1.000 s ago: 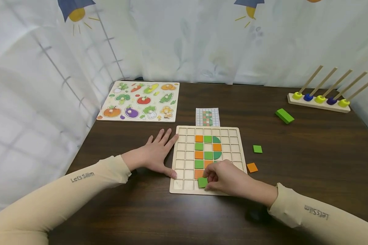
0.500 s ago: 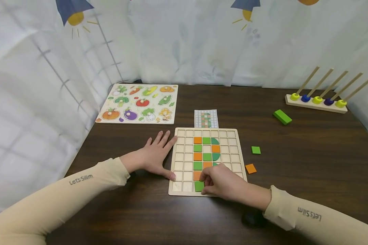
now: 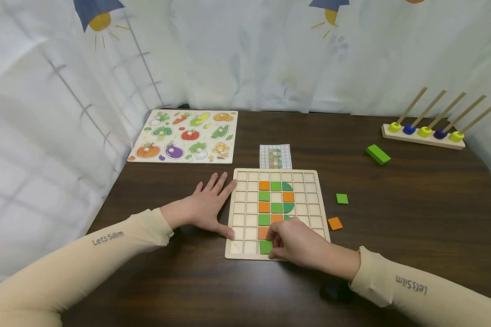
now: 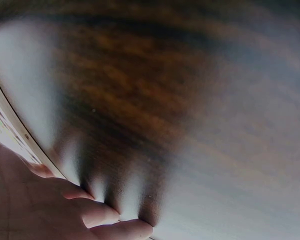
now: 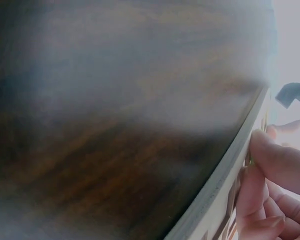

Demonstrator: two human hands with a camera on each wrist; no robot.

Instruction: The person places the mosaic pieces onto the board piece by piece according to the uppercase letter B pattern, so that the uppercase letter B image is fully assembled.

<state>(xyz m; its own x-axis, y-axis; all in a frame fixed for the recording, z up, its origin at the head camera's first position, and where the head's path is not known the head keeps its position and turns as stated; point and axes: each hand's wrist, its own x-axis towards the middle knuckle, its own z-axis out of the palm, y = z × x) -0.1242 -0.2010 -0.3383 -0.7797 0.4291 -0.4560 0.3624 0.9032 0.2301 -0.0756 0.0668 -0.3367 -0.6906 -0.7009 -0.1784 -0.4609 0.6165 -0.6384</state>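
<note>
A wooden grid board [image 3: 240,206] lies on the table, with orange and green square tiles and dark green rounded pieces set in its cells. My right hand [image 3: 298,243] is over its lower part, thumb and index finger pinching the right edge of a green square tile [image 3: 264,247] in the bottom row, third column. Its palm covers several cells. Fingers spread, my left hand [image 3: 206,206] rests along the board's left edge, thumb and index fingertip at the frame. The left wrist view shows its fingers [image 4: 105,212] against the dark tabletop.
Right of the board lie a loose green tile [image 3: 342,199] and an orange tile [image 3: 335,223]. A printed pattern card [image 3: 287,154] touches its top edge. Farther off are a vegetable puzzle [image 3: 176,122], a green block [image 3: 378,154] and a peg stand with rings [image 3: 417,136].
My right hand has shifted slightly left with the green tile, which has gone from askew to lined up in its bottom-row cell. My left hand stays in place on the board.
</note>
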